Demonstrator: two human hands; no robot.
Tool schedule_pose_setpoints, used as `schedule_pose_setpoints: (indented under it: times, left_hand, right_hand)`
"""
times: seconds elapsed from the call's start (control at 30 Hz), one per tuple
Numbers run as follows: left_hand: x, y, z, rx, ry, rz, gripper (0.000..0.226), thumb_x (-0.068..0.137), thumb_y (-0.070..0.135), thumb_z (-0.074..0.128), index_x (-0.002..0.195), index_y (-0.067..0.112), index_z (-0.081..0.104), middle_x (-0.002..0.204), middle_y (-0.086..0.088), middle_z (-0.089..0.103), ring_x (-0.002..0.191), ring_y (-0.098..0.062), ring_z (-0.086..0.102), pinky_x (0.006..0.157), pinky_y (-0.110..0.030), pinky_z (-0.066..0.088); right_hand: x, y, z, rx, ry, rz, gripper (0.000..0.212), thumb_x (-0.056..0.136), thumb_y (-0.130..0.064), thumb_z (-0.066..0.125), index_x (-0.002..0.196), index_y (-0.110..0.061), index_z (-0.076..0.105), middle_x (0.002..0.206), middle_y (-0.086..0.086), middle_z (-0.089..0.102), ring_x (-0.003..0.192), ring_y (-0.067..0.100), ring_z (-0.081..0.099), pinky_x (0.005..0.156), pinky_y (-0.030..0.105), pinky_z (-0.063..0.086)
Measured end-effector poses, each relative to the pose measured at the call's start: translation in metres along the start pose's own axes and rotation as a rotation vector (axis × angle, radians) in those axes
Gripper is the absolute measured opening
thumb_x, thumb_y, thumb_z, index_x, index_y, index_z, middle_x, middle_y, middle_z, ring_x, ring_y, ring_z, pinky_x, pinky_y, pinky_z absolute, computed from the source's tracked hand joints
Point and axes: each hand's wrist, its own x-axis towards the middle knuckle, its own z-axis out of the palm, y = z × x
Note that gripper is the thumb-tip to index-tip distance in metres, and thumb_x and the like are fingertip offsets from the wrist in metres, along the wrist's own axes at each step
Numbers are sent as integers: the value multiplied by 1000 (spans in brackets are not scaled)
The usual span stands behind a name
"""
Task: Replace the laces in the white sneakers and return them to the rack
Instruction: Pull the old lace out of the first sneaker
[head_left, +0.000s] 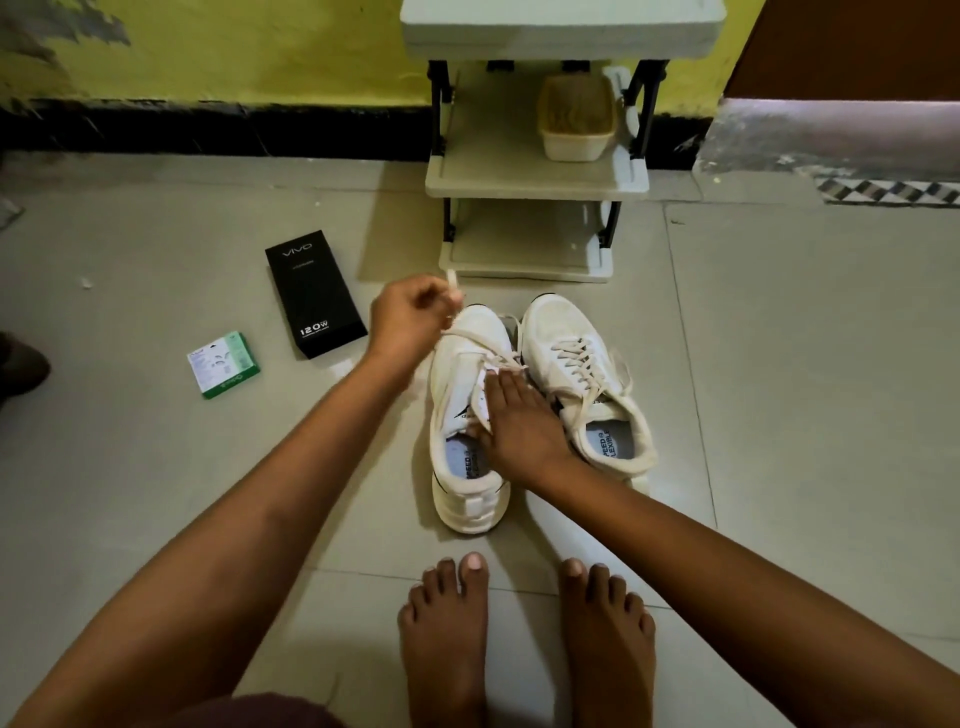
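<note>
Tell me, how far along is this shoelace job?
Early, it seems. Nothing looks finished: both sneakers sit on the floor before the rack, and the right sneaker is fully laced, whether old or new I cannot tell. In hand: the left hand pulls a lace at the left sneaker while the right hand presses its tongue. Left: finishing the lacing and returning both.

Black box (315, 300), green packet (224, 365), beige basket (575, 120).

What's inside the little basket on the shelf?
The basket on the rack's middle shelf shows something tan and bristly at its top, maybe a brush, but it is too blurry to be sure. Its walls hide whatever lies deeper inside.
</note>
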Motion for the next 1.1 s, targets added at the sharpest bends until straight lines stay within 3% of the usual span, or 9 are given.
schedule_pose_setpoints:
  times: [0.07,0.17,0.3,0.4,0.47,0.57,0.73,0.97,1.1]
  left_hand:
    - [7,-7,-13,59,-22,11,14,87,3,61,90,14,68,88,-4,66,70,-12,60,72,-30,51]
    - [5,-12,-17,255,-187,-30,53,84,2,65,134,13,50,130,3,53,98,-18,62,97,-38,48]
    - [-3,-20,-25,435,-567,-159,68,79,15,73,140,14,43,144,2,42,119,-18,53,103,-30,38]
    - [-9,-31,-29,448,-729,-199,75,77,16,76,142,20,40,146,3,39,125,-16,47,97,-26,40]
    - [-12,-38,-31,439,-728,-161,78,75,17,78,143,22,39,146,4,39,127,-16,46,96,-26,42]
    - [-12,-47,-28,540,-694,-41,78,73,27,79,141,23,40,147,3,40,131,-15,41,106,-29,36]
    - [-17,-55,-19,749,-645,84,79,75,45,73,142,21,38,147,-1,41,134,-19,38,108,-33,34]
    - [-23,-59,-8,991,-577,159,71,77,61,62,137,29,40,132,-1,54,118,-23,50,78,-29,40]
    - [-22,-58,-9,950,-596,137,70,77,60,63,135,29,43,130,-1,55,116,-24,51,81,-30,42]
  right_hand:
    - [0,0,0,2,16,-22,72,98,-43,32,149,-3,2,157,16,5,146,26,3,119,36,0]
    - [0,2,-3,108,-5,-64,74,97,-47,34,149,-3,5,157,16,8,145,26,6,118,37,1]
    - [10,9,-15,507,50,-8,56,99,-39,37,139,-1,32,146,18,34,137,30,29,111,35,24]
    - [25,15,-31,560,75,34,46,101,-22,35,142,-1,29,148,14,32,138,28,30,106,28,25]
    - [38,22,-38,473,88,16,46,97,-15,40,142,-3,33,146,14,37,134,30,36,105,31,30]
    - [49,26,-40,230,80,41,31,91,-10,46,119,-3,57,121,19,59,110,35,55,83,32,43]
    - [46,20,-44,80,262,80,17,89,-17,51,92,-8,65,95,12,67,89,31,59,63,27,32]
    - [30,9,-91,615,419,21,10,90,-18,59,80,-19,57,83,-5,61,85,14,55,71,26,41]
    - [19,-2,-99,1102,234,-24,18,97,-16,47,80,-22,48,107,7,62,100,15,54,84,27,43]
